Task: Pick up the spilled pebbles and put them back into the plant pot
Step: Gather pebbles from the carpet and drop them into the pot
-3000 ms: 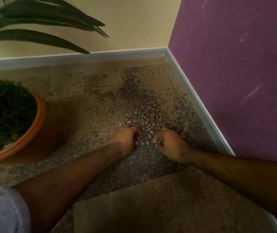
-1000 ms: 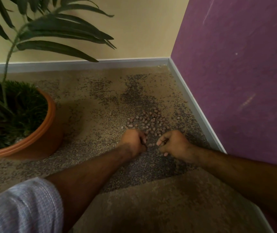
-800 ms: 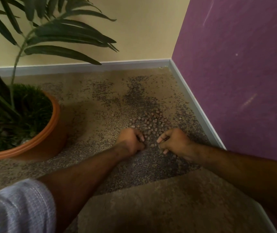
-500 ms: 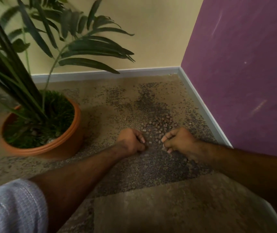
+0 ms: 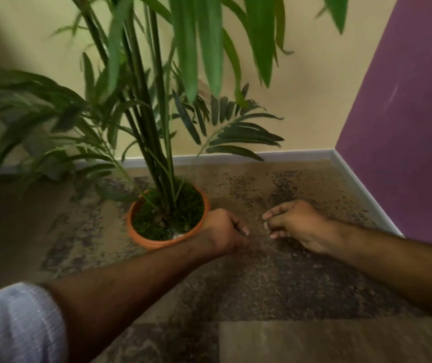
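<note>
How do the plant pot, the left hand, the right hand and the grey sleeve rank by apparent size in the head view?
1. Grey sleeve, inflated by nearness to the camera.
2. Plant pot, partly hidden by the left hand.
3. Right hand and left hand look alike; no ranking between them.

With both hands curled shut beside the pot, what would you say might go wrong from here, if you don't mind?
1. The left hand is fisted at the rim of the orange pot, not over the soil; opening now would likely drop its contents on the carpet.
2. The right hand is further from the pot, and its loosely curled fingers may leak on the way.
3. The low fronds overhang the pot and could snag a hand.
</note>
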### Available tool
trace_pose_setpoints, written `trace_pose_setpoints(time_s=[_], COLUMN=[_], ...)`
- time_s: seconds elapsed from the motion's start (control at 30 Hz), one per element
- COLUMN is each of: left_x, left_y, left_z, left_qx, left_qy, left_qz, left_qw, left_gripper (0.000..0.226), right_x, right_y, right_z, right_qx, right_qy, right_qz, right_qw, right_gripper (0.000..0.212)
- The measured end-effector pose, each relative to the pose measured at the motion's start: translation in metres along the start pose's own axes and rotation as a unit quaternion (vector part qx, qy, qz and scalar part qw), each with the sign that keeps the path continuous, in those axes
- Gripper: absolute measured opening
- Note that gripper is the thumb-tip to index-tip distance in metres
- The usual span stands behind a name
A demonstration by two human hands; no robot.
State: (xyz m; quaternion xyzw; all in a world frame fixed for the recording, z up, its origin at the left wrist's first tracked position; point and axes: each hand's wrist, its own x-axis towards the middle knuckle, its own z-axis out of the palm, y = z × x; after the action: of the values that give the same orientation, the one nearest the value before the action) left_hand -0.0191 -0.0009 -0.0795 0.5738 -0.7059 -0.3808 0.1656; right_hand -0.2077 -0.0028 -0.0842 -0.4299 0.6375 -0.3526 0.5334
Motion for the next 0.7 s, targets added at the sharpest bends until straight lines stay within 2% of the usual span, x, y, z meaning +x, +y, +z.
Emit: trace_pose_setpoints(time_s=[0.13, 0.23, 0.37, 0.53, 0.7], left_x=[-0.030, -0.055, -0.076, -0.066, -0.047], left_y=[-0.018, -0.042, -0.074, -0.098, -0.096], left_z=[-0.044, -0.080, -0.121, -0.146, -0.150], left_qx=[0.019, -0.019, -0.052, -0.111, -0.142], left_qy=[0.015, 0.044, 0.130, 0.240, 0.232], left_qz=[-0.023, -0.079, -0.109, -0.150, -0.117], left_qw=[0.999, 0.996, 0.984, 0.953, 0.955], left_gripper=[0.012, 0.012, 0.012, 0.019, 0.012], right_x=[-0.004, -0.004, -0.002, 0.008, 0.016], right_y=[-0.025, -0.039, -0.054, -0.068, -0.077], right_z=[0.033, 0.057, 0.089, 0.126, 0.154], right_qx=[0.038, 0.047, 0.044, 0.035, 0.043], right_qy=[-0.034, -0.055, -0.080, -0.049, -0.033], right_qz=[-0.006, -0.009, -0.018, -0.023, -0.031], right_qw=[0.999, 0.997, 0.996, 0.998, 0.998], right_gripper=[0.013, 0.013, 0.013, 0.010, 0.009])
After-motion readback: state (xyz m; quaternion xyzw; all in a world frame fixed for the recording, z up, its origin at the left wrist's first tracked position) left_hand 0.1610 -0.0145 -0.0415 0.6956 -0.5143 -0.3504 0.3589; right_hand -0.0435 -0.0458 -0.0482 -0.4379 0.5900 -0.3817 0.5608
